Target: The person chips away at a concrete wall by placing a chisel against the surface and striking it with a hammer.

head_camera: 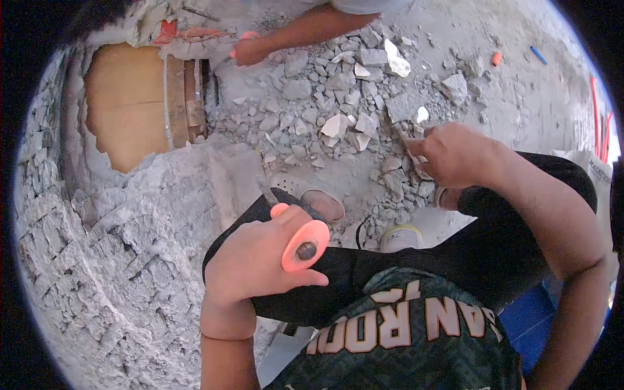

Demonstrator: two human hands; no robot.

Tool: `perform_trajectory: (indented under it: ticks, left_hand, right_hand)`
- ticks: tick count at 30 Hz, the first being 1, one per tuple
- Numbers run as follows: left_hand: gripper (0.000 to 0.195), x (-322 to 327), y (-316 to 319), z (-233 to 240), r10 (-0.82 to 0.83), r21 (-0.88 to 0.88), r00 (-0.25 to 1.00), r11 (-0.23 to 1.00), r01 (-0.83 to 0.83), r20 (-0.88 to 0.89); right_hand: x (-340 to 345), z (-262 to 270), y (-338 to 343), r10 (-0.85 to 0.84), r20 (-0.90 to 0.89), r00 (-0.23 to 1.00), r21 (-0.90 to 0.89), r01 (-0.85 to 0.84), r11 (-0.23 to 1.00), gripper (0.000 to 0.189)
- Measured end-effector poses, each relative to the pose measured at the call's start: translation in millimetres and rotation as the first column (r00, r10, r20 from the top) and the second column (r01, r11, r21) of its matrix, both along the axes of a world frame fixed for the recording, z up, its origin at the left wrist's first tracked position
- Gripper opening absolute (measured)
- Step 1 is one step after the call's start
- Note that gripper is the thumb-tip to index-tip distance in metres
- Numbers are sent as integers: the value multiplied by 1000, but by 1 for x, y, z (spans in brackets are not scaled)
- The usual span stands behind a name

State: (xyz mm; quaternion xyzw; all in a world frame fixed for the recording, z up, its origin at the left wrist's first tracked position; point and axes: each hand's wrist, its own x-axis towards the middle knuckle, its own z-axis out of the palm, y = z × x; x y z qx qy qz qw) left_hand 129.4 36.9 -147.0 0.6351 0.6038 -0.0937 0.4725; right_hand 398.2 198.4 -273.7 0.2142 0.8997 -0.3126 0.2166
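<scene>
My left hand [243, 258] grips a chisel [306, 250] with an orange hand guard. Its round struck end faces up towards me, and its shaft slants away past my knee above the broken masonry. My right hand [458, 151] reaches down to the rubble at the right, fingers bent. Under its fingertips lies a dusty, handle-like piece [404, 139]; whether the fingers close around it is unclear. A flat grey block [407, 105] sits just beyond, coated in the same dust. Grey and white rubble [336, 92] spreads between my hands and the far side.
Another person's hand [251, 51] holds an orange-guarded tool at the top. Beside it, a ragged opening [129, 107] exposes a tan panel. Rough masonry [122, 268] fills the left. An orange tube piece [496, 59] and a blue stick [538, 54] lie at upper right.
</scene>
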Motion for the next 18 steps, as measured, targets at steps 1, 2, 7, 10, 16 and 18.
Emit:
perform_trajectory:
  ticks: [1, 2, 7, 10, 16, 18]
  left_hand:
    - [63, 0, -1, -1, 12, 51, 1000, 999, -12, 6]
    - [63, 0, 0, -1, 10, 48, 1000, 999, -10, 7]
    - [60, 3, 1, -1, 25, 16, 999, 1000, -25, 48]
    - [69, 5, 3, 0, 1, -60, 1000, 998, 0, 21]
    - [62, 3, 3, 0, -16, 6, 1000, 1000, 16, 27]
    - [62, 1, 1, -2, -13, 31, 999, 999, 12, 44]
  right_hand:
    - [1, -2, -1, 4, -5, 1000, 12, -4, 1000, 21]
    - [2, -3, -2, 1, -5, 1000, 9, -1, 1000, 21]
    - [3, -10, -4, 7, -40, 999, 18, -6, 1000, 22]
    - [3, -7, -4, 21, -16, 1000, 13, -21, 1000, 22]
    - [-1, 2, -4, 8, -39, 999, -5, -8, 1000, 23]
    - [-4, 3, 0, 47, 31, 998, -39, -46, 998, 27]
